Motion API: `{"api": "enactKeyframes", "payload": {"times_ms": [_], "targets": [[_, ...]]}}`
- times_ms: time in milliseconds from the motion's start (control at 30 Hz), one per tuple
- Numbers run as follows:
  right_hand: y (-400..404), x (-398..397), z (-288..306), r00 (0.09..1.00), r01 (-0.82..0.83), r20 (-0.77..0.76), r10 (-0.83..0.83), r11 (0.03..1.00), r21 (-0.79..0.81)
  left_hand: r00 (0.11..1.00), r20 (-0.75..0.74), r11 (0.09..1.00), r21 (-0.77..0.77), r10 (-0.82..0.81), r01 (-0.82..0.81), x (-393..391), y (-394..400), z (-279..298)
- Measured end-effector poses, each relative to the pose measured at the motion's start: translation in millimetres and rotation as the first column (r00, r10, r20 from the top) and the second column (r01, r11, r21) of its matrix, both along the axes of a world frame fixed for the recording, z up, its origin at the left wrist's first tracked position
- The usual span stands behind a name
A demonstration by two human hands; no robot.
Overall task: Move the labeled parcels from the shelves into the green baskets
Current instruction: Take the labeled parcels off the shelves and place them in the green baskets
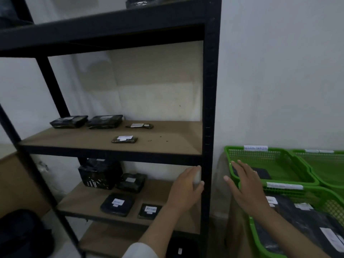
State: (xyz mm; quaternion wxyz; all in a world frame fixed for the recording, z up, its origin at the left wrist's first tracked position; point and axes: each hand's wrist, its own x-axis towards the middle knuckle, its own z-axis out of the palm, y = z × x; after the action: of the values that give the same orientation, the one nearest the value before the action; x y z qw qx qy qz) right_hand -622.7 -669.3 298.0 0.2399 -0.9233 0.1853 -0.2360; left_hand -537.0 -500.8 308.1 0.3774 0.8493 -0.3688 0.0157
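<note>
Head view: left hand [187, 189] at 6 o'clock, fingers relaxed and holding nothing, before the black metal shelving unit [208, 108]. Right hand [247, 185] at 4 o'clock, fingers spread, empty, over green plastic mesh baskets [279, 155]. Black-wrapped labeled parcels [117, 204] lie on brown shelf boards at 9 and 7 o'clock.

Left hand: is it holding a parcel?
No. The left hand is open with relaxed fingers beside the shelf post, holding nothing, and the parcels lie untouched on the shelf.

A storeroom: black metal shelving [208, 108] with labelled parcels [117, 204], green sorting baskets [242, 175].
</note>
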Motion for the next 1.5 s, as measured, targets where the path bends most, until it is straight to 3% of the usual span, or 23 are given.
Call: {"api": "enactKeyframes", "payload": {"times_ms": [267,667,1100,1367,1500], "targets": [[71,34,33,0.985,0.013,0.172,-0.017,1.000,0.022,0.996,0.085,0.999,-0.032,0.020,-0.018,50,87,28],[182,123,105,0.920,-0.066,0.386,0.066,0.998,-0.013,0.973,0.216,0.973,-0.227,0.082,-0.031,135,192,99],[216,234,110,0.951,-0.151,0.256,0.173,0.983,-0.103,0.902,0.362,0.970,-0.035,0.237,-0.241,225,239,92],[238,311,89,0.974,-0.219,0.030,0.225,0.966,-0.136,0.898,0.295,0.929,0.077,0.325,-0.361,313,273,72],[248,361,87,0.981,-0.195,-0.037,0.192,0.971,-0.136,0.919,0.262,0.937,0.112,0.294,-0.331,369,282,67]]}}
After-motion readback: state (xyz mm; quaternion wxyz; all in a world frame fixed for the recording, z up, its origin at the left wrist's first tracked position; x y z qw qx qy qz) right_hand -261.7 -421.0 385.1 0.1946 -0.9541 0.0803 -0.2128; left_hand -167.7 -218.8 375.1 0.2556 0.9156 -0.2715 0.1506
